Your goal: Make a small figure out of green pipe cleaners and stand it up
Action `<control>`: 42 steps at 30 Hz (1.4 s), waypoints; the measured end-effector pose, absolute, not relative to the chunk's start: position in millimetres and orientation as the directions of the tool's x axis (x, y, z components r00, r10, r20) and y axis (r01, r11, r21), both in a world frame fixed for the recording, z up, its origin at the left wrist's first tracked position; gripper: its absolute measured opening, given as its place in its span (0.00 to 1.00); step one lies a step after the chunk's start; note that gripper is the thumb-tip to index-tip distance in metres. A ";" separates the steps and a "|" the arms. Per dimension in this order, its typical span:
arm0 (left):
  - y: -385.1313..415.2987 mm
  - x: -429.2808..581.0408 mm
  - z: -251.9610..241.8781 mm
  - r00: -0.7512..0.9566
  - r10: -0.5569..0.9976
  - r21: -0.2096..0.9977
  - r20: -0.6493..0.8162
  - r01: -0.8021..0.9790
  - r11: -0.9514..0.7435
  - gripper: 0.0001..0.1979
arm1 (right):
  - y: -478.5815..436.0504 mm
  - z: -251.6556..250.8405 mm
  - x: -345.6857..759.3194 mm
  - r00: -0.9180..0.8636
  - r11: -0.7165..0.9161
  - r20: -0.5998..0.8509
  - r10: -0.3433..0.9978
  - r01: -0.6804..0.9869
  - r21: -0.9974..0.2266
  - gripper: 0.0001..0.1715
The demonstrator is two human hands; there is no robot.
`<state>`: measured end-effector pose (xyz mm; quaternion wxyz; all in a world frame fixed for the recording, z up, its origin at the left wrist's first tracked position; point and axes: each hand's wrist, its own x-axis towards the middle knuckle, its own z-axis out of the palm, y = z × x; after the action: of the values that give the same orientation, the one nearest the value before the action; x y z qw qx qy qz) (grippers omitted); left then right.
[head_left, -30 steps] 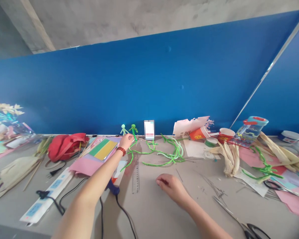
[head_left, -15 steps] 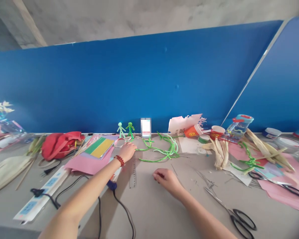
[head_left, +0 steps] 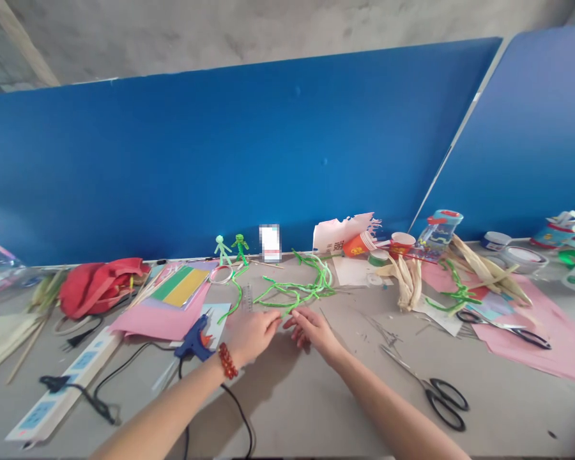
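Note:
My left hand [head_left: 255, 335], with a red bead bracelet on the wrist, pinches a green twisted strip [head_left: 287, 310] over the middle of the table. The fingertips of my right hand [head_left: 313, 329] close on the same strip from the other side. Just behind both hands lies a loose pile of green strips [head_left: 316, 281]. One more green strip [head_left: 239, 295] curves beside a clear ruler [head_left: 248, 298], which my left hand partly hides. Two small green figures [head_left: 230, 248] stand near the blue panel, left of a white upright card or screen [head_left: 270, 244].
A blue glue gun [head_left: 194, 340] with its cable and a power strip [head_left: 62, 390] lie left. Black-handled scissors [head_left: 443, 397] are at right. Further back are a red cloth bag [head_left: 100, 284], paper cups [head_left: 359, 244], dried husks [head_left: 408, 281] and pink paper [head_left: 546, 332].
My left hand has come back toward me from the figures and met my right hand, with a green strip now between them. The glue gun shows more fully. The view has shifted right.

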<state>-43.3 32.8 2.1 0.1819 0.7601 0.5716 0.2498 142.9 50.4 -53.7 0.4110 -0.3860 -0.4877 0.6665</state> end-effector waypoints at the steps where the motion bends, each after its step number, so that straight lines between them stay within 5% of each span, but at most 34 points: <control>1: 24.4 -37.4 -3.7 0.307 0.934 0.523 0.184 0.774 -0.357 0.10 | 50.0 -53.0 141.9 -0.374 -0.240 -0.147 0.915 -0.213 -0.947 0.26; 8: -9.7 -23.9 -18.6 0.371 0.901 0.486 0.224 0.759 -0.433 0.08 | 62.6 -49.1 154.8 -0.216 -0.312 -0.246 0.945 -0.369 -0.875 0.20; 16: -12.9 -29.3 -23.3 0.271 0.955 0.768 0.124 0.584 -0.265 0.05 | 80.5 -12.2 188.9 0.042 -0.039 -0.067 0.997 -0.475 -0.879 0.21; 21: -14.6 -17.3 -24.8 0.298 0.953 0.898 0.045 0.406 -0.170 0.12 | 83.0 2.7 207.3 0.241 0.175 0.088 0.966 -0.369 -0.913 0.21; 26: -11.2 -20.3 -39.4 0.208 0.976 0.996 -0.064 0.074 0.050 0.19 | 105.9 5.6 237.3 0.360 0.314 0.269 0.893 -0.073 -0.947 0.26; 30: 4.6 -25.4 -32.7 0.033 0.999 0.993 0.017 -0.114 -0.013 0.17 | 110.6 -12.2 221.9 0.122 0.311 0.354 0.927 0.279 -0.909 0.20; 35: 17.9 -22.1 -13.6 0.001 0.988 0.930 0.155 -0.337 -0.146 0.12 | 104.1 -38.8 173.7 -0.294 0.416 0.295 0.909 0.609 -0.675 0.02; 42: 19.9 -23.8 -10.1 0.031 0.997 0.882 0.068 -0.468 -0.046 0.14 | 114.6 -7.8 179.7 -0.315 0.444 0.328 0.891 0.756 -0.480 0.12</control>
<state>-23.8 19.9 -10.1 0.6022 0.3907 0.3383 0.6085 179.7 114.6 -7.8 0.2809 -0.5134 -0.8020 0.1195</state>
